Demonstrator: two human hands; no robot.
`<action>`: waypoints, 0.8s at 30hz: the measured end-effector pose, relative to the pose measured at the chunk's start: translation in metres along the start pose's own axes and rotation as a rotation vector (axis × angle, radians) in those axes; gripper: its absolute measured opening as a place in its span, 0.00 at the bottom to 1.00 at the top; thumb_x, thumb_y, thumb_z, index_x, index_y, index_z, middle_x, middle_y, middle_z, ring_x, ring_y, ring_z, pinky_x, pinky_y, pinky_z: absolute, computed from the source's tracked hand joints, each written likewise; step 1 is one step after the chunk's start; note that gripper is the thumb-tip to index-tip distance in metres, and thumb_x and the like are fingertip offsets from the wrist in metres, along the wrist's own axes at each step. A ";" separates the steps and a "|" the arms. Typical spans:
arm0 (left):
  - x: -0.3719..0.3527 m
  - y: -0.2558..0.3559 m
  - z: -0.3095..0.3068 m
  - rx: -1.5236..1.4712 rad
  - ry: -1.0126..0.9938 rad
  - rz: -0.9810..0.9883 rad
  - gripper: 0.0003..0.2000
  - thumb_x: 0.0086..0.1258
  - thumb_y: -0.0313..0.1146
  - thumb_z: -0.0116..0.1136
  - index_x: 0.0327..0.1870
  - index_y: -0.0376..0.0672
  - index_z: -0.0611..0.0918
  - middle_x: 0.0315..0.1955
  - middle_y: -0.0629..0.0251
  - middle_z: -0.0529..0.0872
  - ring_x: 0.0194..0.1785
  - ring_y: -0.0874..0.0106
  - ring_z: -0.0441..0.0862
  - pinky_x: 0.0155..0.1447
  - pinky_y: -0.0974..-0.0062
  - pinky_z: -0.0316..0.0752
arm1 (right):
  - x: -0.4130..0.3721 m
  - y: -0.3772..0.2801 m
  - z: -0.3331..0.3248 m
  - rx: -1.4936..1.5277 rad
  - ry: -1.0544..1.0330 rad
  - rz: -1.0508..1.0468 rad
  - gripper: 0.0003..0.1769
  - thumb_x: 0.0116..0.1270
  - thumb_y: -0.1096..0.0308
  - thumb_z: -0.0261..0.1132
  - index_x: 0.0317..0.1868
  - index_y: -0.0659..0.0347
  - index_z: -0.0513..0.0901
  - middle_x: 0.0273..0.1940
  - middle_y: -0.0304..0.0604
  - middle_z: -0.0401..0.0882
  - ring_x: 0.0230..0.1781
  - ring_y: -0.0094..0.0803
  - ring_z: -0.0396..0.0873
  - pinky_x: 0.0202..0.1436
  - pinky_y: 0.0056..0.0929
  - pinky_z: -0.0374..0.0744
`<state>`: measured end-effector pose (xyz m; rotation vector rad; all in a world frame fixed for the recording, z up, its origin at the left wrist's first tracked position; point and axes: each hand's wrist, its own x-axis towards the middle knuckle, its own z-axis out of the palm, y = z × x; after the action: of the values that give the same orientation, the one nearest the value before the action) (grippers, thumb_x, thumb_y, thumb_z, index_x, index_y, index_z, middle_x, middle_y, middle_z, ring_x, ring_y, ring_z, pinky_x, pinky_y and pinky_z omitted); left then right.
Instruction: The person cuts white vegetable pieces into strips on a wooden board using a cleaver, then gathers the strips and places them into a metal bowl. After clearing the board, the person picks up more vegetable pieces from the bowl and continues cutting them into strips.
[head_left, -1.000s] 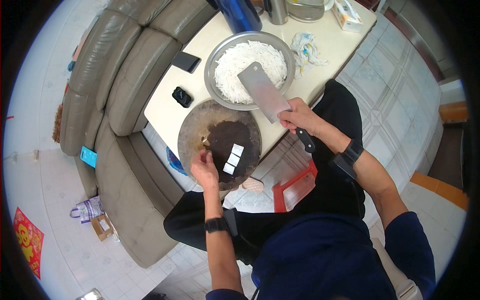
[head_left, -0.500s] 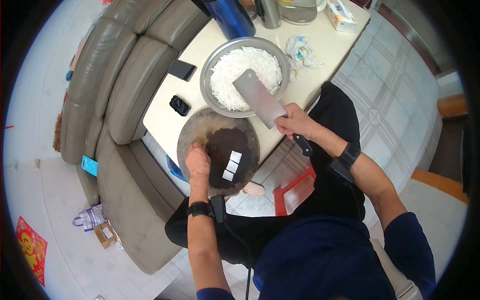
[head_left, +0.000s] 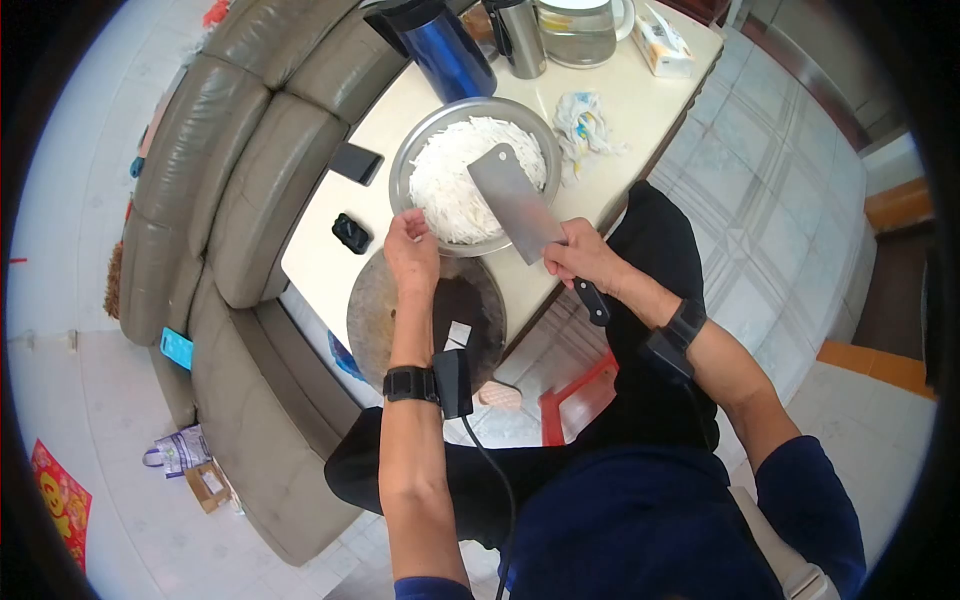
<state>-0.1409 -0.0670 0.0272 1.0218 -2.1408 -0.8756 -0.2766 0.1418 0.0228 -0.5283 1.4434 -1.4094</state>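
My right hand [head_left: 583, 252] grips a cleaver [head_left: 515, 200] by its black handle, the blade slanting over the right side of a metal bowl [head_left: 398, 180]. Thin white strips [head_left: 465, 180], which look like shredded radish, heap up inside the bowl. At the bowl's near left rim is my left hand [head_left: 412, 255], fingers curled together; what they hold, if anything, is hidden. Below it lies a round, dark-stained chopping board [head_left: 375, 310]. On the board a white piece [head_left: 459, 334] shows beside my left wrist, partly covered by the strapped device.
A phone [head_left: 355, 163] and a small black case [head_left: 350, 233] lie left of the bowl. Behind stand a blue jug [head_left: 445, 50], a steel flask [head_left: 520, 40] and a glass pitcher [head_left: 578, 35]. A crumpled cloth [head_left: 583, 125] and a tissue pack [head_left: 662, 42] are to the right.
My left hand has moved from the chopping board up to the bowl's rim. The cleaver stays in my right hand, over the bowl. The view has shifted slightly.
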 end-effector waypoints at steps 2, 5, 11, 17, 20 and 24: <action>-0.008 0.003 -0.004 -0.060 0.059 0.016 0.05 0.59 0.24 0.56 0.35 0.34 0.80 0.25 0.55 0.81 0.31 0.65 0.81 0.38 0.69 0.74 | 0.000 0.000 -0.002 -0.065 -0.029 -0.035 0.09 0.56 0.73 0.56 0.23 0.71 0.74 0.17 0.44 0.72 0.13 0.25 0.68 0.16 0.28 0.71; -0.054 0.005 -0.035 0.141 0.035 0.063 0.07 0.59 0.22 0.56 0.38 0.34 0.81 0.30 0.54 0.82 0.35 0.62 0.80 0.42 0.69 0.74 | -0.011 -0.002 0.002 -0.534 0.068 -0.199 0.09 0.54 0.73 0.56 0.23 0.73 0.75 0.18 0.56 0.74 0.16 0.40 0.74 0.23 0.39 0.75; -0.151 -0.023 -0.045 0.316 -0.053 0.492 0.08 0.59 0.20 0.57 0.40 0.34 0.81 0.38 0.52 0.80 0.45 0.54 0.78 0.51 0.63 0.73 | -0.050 0.016 0.050 -1.001 -0.086 -0.197 0.07 0.49 0.74 0.58 0.29 0.71 0.77 0.25 0.61 0.78 0.31 0.55 0.80 0.36 0.46 0.77; -0.170 -0.050 -0.035 0.293 -0.089 0.478 0.10 0.55 0.18 0.58 0.39 0.32 0.81 0.40 0.50 0.79 0.48 0.51 0.76 0.52 0.60 0.72 | -0.071 0.012 0.091 -1.157 -0.242 -0.306 0.08 0.47 0.77 0.59 0.30 0.71 0.77 0.28 0.61 0.79 0.32 0.53 0.81 0.35 0.44 0.78; -0.171 -0.054 -0.034 0.279 -0.070 0.479 0.10 0.54 0.18 0.58 0.39 0.31 0.80 0.40 0.50 0.79 0.47 0.51 0.76 0.52 0.59 0.72 | -0.069 0.017 0.100 -1.200 -0.241 -0.311 0.07 0.46 0.78 0.59 0.29 0.72 0.77 0.28 0.62 0.79 0.33 0.53 0.81 0.35 0.44 0.78; -0.171 -0.058 -0.034 0.251 -0.078 0.463 0.10 0.54 0.18 0.58 0.38 0.30 0.80 0.40 0.50 0.78 0.46 0.50 0.76 0.51 0.59 0.71 | -0.068 0.022 0.110 -1.238 -0.250 -0.267 0.07 0.47 0.79 0.58 0.28 0.73 0.78 0.29 0.62 0.79 0.33 0.53 0.81 0.36 0.43 0.79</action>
<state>-0.0024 0.0350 -0.0371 0.5656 -2.4556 -0.4382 -0.1484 0.1517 0.0471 -1.6348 1.9602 -0.4268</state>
